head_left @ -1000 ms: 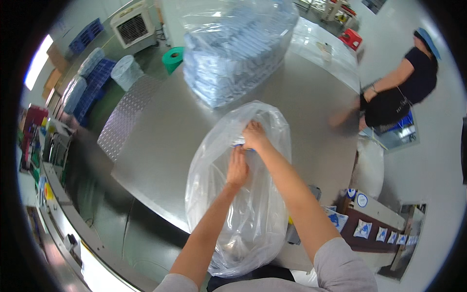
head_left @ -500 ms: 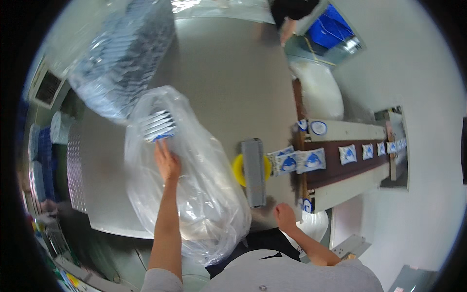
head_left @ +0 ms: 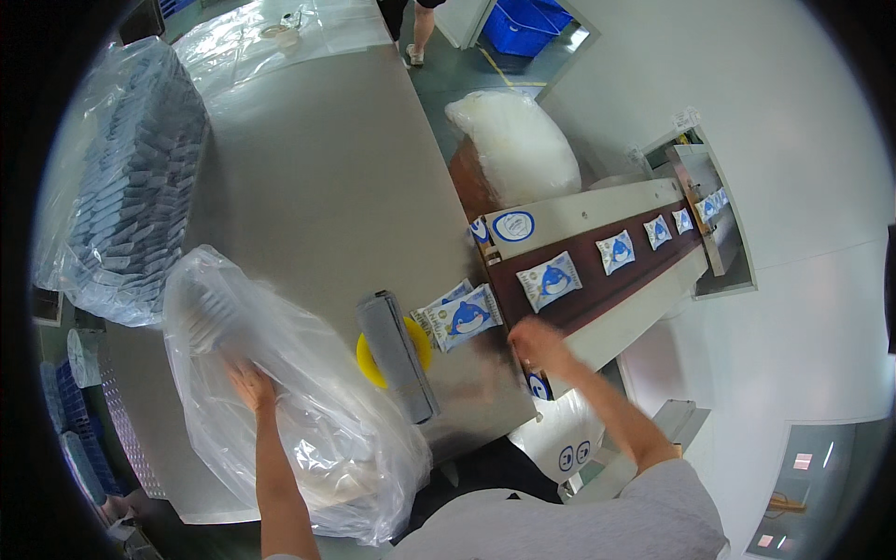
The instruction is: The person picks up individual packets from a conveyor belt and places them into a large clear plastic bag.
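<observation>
My left hand (head_left: 250,381) reaches over the large clear plastic bag (head_left: 327,411), its fingers stretched out and slightly smeared. Just beyond those fingers a row of small packets (head_left: 213,322) shows faintly through the plastic. My right hand (head_left: 539,343) is curled closed at the near end of the conveyor belt, with nothing visible in it. Left of it, a few white-and-blue packets (head_left: 465,317) overlap on the metal table. Beside them a grey bar-shaped block (head_left: 399,359) lies across a yellow ring (head_left: 373,362).
Several packets (head_left: 616,252) sit spaced along the brown conveyor belt (head_left: 597,294), which comes from a wall opening. A big clear bag packed with packets (head_left: 140,187) stands at the table's far left. Beyond the metal table (head_left: 317,168) are a white plastic-wrapped bulk (head_left: 523,149), a blue crate (head_left: 518,28) and another person's leg (head_left: 422,28).
The view has swung to the right. My right hand has risen from the table's front edge to the belt end. My left hand has drawn back slightly from the row of packets.
</observation>
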### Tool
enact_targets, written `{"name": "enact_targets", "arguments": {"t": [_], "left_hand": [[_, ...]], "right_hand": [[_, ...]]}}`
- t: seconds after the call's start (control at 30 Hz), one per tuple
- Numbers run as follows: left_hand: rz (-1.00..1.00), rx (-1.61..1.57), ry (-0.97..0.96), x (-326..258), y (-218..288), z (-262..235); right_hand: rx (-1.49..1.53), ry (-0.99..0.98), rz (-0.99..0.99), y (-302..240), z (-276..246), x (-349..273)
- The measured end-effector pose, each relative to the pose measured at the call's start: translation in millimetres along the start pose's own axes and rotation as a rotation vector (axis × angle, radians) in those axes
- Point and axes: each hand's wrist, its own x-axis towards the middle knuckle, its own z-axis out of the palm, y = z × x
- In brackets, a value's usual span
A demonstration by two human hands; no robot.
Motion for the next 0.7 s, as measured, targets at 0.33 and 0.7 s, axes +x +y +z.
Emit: {"name": "enact_targets", "arguments": {"t": [0.33, 0.7], "left_hand": [[-0.040, 0.015, -0.062, 4.6, 1.9, -0.4], [0.041, -0.050, 0.017, 7.5, -13.7, 9.1]], "right_hand": [[-0.599, -0.275, 0.226, 176.3, -143.2, 57.7], [0.005, -0.658, -0.539, 5.8, -54.7, 168.0]]}}
